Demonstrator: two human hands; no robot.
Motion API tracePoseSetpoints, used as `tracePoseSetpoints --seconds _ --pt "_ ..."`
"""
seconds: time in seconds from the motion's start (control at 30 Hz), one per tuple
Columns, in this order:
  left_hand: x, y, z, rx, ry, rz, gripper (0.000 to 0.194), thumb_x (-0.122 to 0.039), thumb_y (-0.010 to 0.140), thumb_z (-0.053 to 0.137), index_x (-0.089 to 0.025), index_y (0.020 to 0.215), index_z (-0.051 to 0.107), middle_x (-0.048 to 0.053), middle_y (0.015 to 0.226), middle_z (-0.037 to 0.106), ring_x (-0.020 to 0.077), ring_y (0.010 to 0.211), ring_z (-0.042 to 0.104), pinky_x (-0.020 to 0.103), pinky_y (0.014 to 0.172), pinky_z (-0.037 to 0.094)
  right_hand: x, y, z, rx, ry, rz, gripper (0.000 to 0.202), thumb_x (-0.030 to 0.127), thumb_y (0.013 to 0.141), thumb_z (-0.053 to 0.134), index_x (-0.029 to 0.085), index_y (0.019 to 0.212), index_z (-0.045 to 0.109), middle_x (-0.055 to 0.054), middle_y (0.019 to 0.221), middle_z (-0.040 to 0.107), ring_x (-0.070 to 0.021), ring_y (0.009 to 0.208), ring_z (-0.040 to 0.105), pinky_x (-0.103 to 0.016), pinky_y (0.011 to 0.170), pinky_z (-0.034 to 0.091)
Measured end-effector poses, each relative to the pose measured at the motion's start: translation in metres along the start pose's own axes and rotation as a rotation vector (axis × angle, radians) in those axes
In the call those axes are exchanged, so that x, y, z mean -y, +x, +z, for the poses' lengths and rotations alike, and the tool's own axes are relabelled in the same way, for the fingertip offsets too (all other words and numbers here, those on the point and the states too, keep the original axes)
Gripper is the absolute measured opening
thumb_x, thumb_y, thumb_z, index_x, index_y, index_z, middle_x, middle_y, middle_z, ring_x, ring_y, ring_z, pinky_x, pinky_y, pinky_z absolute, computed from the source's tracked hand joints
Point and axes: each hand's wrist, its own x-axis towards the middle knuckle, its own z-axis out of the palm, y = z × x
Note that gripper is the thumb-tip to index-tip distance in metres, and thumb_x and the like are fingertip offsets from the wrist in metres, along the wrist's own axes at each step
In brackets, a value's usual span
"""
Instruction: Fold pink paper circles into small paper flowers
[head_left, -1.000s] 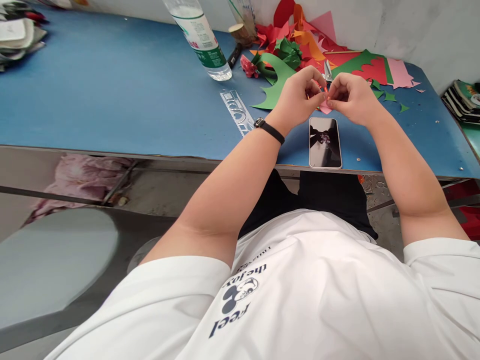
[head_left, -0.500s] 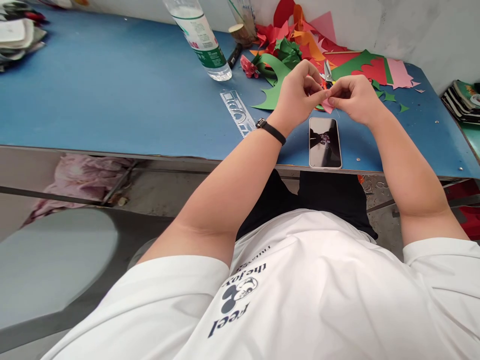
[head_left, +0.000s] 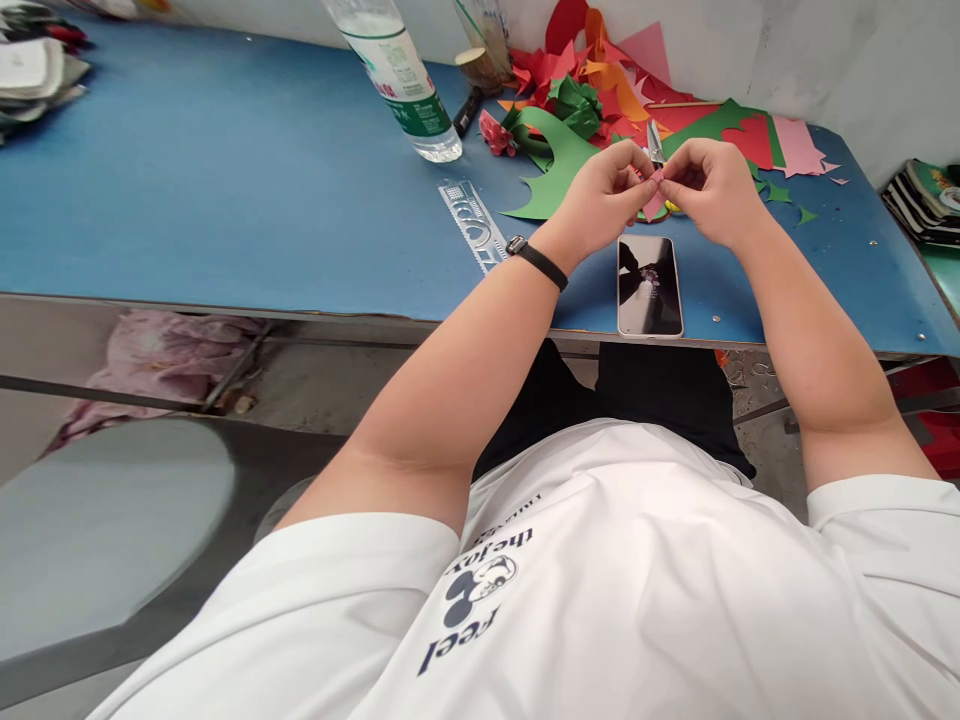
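Between my fingertips is a small piece of pink paper point(head_left: 654, 203), partly covered by the fingers. My left hand point(head_left: 606, 200), below a black wristband, pinches it from one side. From the other side my right hand point(head_left: 711, 190) pinches it too, thumb and forefinger closed. The two hands meet over the blue table point(head_left: 300, 190). Just behind them lie scissors point(head_left: 655, 145) with the blades pointing away, their handles mostly hidden. A smartphone point(head_left: 649, 290) rests flat on the table below the hands, close to the front edge.
Behind the hands lies a heap of cut red, orange, pink and green paper point(head_left: 559, 155). To the left are a clear stencil ruler point(head_left: 472, 225), a water bottle point(head_left: 405, 85), a black marker point(head_left: 469, 110) and a red paper flower point(head_left: 497, 132). Notebooks point(head_left: 926, 205) are stacked at far right.
Both hands have shifted slightly, and the left fingers are lower. More of the pink paper shows below the fingertips now. Both hands keep their pinch.
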Motion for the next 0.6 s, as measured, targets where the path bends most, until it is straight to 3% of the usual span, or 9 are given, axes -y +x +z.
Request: tracePoseSetpoints --seconds 0.17,0.33,0.5,0.6 --pt "-0.020 -0.015 -0.001 0.012 -0.040 -0.027 0.030 -0.050 0.105 0.087 -0.041 0.093 0.061 0.000 0.082 0.078 0.0282 0.093 0.066 0.052 0.092 0.050 0.010 -0.004 0.002 0.014 -0.086 -0.007 0.046 0.030 0.105 0.114 0.027 0.089 0.070 0.001 0.087 0.079 -0.0198 0.084 0.072 -0.039 0.086 0.064" --pt "-0.021 -0.016 0.001 -0.009 -0.097 -0.032 0.026 -0.047 0.097 0.088 -0.043 0.090 0.063 0.000 0.084 0.081 0.0315 0.101 0.068 0.054 0.098 0.050 0.020 -0.010 0.003 -0.036 -0.092 0.005 0.038 0.009 0.098 0.105 0.026 0.085 0.074 0.001 0.087 0.081 -0.0222 0.084 0.077 -0.040 0.086 0.066" --pt "-0.021 -0.017 0.002 0.000 -0.198 -0.097 0.026 -0.036 0.095 0.089 -0.041 0.090 0.064 0.000 0.085 0.082 0.0318 0.107 0.068 0.051 0.104 0.053 0.022 -0.010 0.003 -0.016 -0.110 0.002 0.047 0.034 0.097 0.116 0.030 0.084 0.071 0.000 0.083 0.080 -0.0231 0.087 0.070 -0.042 0.087 0.065" --pt "-0.026 -0.019 0.003 -0.007 -0.289 -0.175 0.030 -0.027 0.097 0.087 -0.042 0.090 0.062 0.001 0.084 0.079 0.0350 0.123 0.069 0.052 0.111 0.050 0.024 -0.010 0.002 -0.018 -0.128 -0.004 0.048 0.035 0.097 0.115 0.031 0.083 0.069 -0.002 0.084 0.081 -0.0255 0.088 0.074 -0.045 0.087 0.067"
